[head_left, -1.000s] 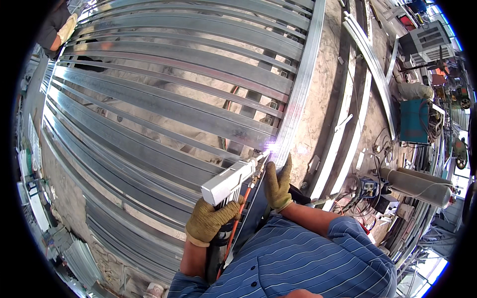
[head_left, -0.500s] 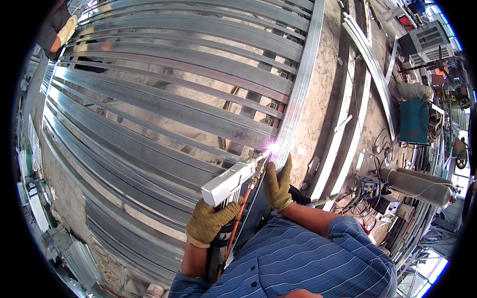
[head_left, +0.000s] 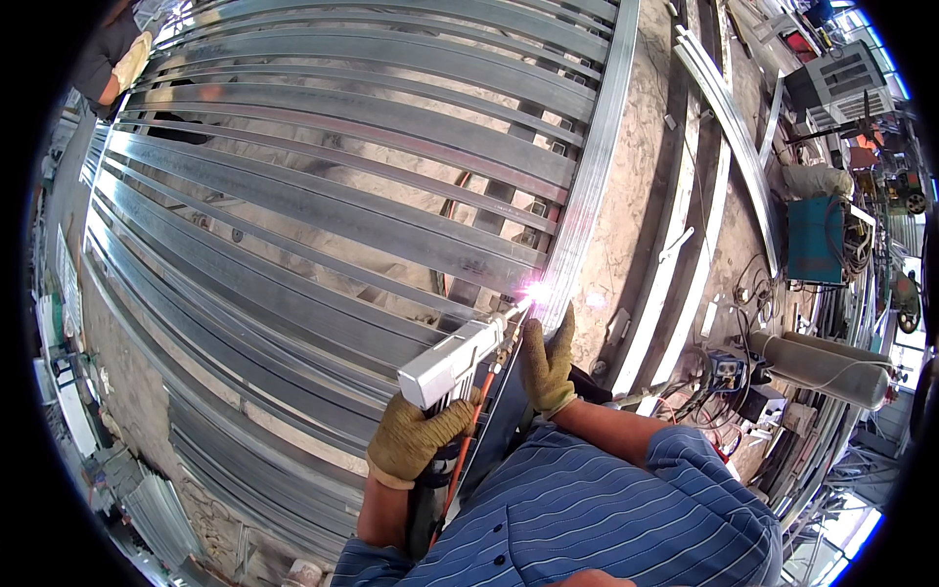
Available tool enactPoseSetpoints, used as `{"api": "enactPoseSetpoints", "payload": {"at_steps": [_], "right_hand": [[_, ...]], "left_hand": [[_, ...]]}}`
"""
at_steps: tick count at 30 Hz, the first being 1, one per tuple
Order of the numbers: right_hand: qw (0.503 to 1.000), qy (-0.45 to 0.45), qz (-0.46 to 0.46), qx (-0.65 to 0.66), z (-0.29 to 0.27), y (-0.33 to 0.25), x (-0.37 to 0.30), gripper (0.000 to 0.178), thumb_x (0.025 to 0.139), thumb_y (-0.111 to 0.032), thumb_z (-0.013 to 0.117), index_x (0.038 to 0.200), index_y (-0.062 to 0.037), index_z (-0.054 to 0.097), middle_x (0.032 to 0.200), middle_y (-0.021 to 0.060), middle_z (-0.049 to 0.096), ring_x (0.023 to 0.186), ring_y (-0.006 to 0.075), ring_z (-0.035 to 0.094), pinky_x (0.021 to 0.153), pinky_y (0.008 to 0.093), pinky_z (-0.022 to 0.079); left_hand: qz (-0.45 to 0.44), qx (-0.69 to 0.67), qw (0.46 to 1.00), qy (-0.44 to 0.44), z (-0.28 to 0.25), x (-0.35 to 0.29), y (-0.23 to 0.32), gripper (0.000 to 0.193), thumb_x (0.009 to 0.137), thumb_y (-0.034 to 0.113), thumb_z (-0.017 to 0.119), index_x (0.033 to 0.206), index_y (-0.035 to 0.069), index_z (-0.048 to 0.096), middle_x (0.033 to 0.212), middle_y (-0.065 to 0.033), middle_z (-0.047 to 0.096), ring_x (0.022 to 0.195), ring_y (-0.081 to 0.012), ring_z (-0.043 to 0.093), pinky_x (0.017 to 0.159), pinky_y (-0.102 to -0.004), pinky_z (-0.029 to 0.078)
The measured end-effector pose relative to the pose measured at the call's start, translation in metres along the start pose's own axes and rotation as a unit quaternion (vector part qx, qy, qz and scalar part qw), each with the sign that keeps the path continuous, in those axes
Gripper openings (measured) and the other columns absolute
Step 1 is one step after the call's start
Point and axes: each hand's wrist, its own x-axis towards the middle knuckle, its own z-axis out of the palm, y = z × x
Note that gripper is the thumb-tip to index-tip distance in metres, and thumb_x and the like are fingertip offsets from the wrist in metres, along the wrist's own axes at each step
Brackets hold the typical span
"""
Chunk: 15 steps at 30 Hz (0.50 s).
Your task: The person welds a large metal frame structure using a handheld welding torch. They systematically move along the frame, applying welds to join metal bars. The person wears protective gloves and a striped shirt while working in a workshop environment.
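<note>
Our gloved left hand (head_left: 406, 440) wraps round the handle of the boxy grey torch (head_left: 452, 360), just below centre, nose toward one o'clock; we judge it rigid, fairly heavy, hot at the tip, best held by that handle, itself mostly hidden. White-pink glare (head_left: 534, 293) swallows the tip. At five o'clock from it, our right hand (head_left: 549, 370) rests, fingers parted, against the probably slick metal rail (head_left: 591, 171); whether it grips, we cannot tell.

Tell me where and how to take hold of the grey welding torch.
Take the torch by the grip beneath its boxy rear, probably best from the wearer's side, as the left hand does. The slim nozzle points away, toward the bright spark, so keep clear there.
</note>
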Motion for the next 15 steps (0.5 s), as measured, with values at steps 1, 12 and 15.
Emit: {"api": "enactPoseSetpoints", "payload": {"at_steps": [1, 12, 15], "right_hand": [[1.0, -0.006, 0.007, -0.004, -0.002, -0.001, 0.0, 0.053, 0.116, -0.021, 0.064, 0.161, -0.0024, 0.042, 0.126, 0.0099, 0.065, 0.106, 0.0166, 0.062, 0.096, 0.0358, 0.054], [1.0, -0.003, -0.005, -0.024, -0.005, 0.008, -0.003, 0.058, 0.116, -0.023, 0.064, 0.164, -0.0015, 0.04, 0.134, 0.0144, 0.064, 0.114, 0.0216, 0.062, 0.103, 0.0398, 0.052], [0.999, -0.008, 0.031, 0.012, -0.006, 0.006, -0.004, 0.062, 0.117, -0.024, 0.064, 0.167, -0.0016, 0.036, 0.139, 0.0147, 0.063, 0.12, 0.0226, 0.061, 0.109, 0.0414, 0.05]], "left_hand": [[0.0, 0.01, 1.0, -0.001, 0.0, 0.0, 0.001, 0.04, 0.105, 0.011, 0.082, 0.141, -0.005, 0.073, 0.11, -0.0095, 0.081, 0.088, -0.0139, 0.076, 0.077, -0.0284, 0.062], [0.0, 0.033, 0.999, -0.005, 0.001, -0.003, 0.003, 0.05, 0.103, 0.004, 0.078, 0.151, -0.006, 0.064, 0.116, -0.0137, 0.081, 0.088, -0.0161, 0.076, 0.077, -0.0308, 0.064], [0.032, 0.043, 0.999, -0.007, 0.0, -0.008, 0.006, 0.046, 0.103, 0.004, 0.08, 0.146, -0.006, 0.068, 0.118, -0.0129, 0.081, 0.09, -0.0151, 0.077, 0.078, -0.0301, 0.064]]}}
